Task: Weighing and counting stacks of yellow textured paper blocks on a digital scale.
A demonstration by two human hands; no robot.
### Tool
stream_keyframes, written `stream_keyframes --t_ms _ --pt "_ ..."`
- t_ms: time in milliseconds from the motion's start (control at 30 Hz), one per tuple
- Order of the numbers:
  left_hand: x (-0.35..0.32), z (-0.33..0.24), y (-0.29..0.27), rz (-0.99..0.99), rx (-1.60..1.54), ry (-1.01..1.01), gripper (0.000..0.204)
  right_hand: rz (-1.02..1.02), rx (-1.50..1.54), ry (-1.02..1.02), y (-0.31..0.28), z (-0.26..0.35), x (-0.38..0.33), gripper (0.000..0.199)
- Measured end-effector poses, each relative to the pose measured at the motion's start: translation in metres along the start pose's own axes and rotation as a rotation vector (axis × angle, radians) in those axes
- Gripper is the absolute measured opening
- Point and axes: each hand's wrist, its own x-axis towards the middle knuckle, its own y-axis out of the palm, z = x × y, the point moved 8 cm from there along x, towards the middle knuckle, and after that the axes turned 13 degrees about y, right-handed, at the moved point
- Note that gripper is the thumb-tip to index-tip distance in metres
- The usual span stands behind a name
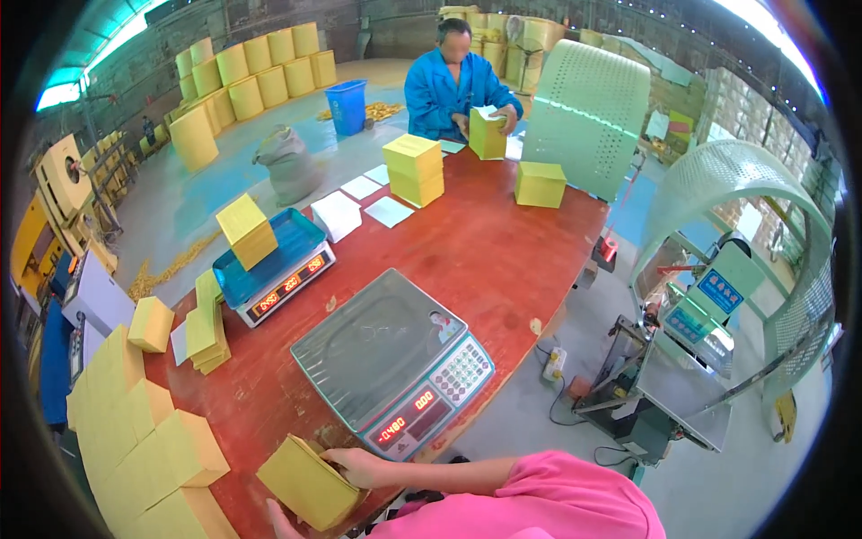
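Observation:
At the table's near edge, my right hand (359, 468) grips a stack of yellow paper (308, 482) by its right side, fingers wrapped over the edge. The stack is tilted. Only part of my left hand (281, 521) shows at the lower rim, with a finger stretched out beside the stack's lower left edge; whether it touches cannot be made out. Just beyond my right hand stands a digital scale (382, 346) with a bare dark platform and lit red digits. Several piled yellow paper stacks (148, 449) lie left of my hands.
A second scale (285, 283) with a blue tray carries a yellow stack (246, 232). Across the red table (467, 242), a person in blue (449, 90) holds another stack (488, 135). White sheets (389, 212) lie near a tall stack (414, 171). Machinery (700, 305) stands at the right.

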Motion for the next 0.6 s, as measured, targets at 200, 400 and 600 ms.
stream_keyframes --t_ms 200,400,600 --pt "0.004 0.007 0.001 -0.034 0.100 0.039 0.064 -0.010 0.055 0.004 -0.005 0.001 -0.005 0.059" --pt "-0.011 -0.007 0.024 -0.103 0.188 0.101 0.064 0.022 0.059 0.002 -0.010 0.004 -0.006 0.060" --pt "-0.019 -0.003 0.024 -0.013 0.136 0.127 0.059 0.008 0.083 -0.025 -0.008 -0.001 -0.005 0.058"
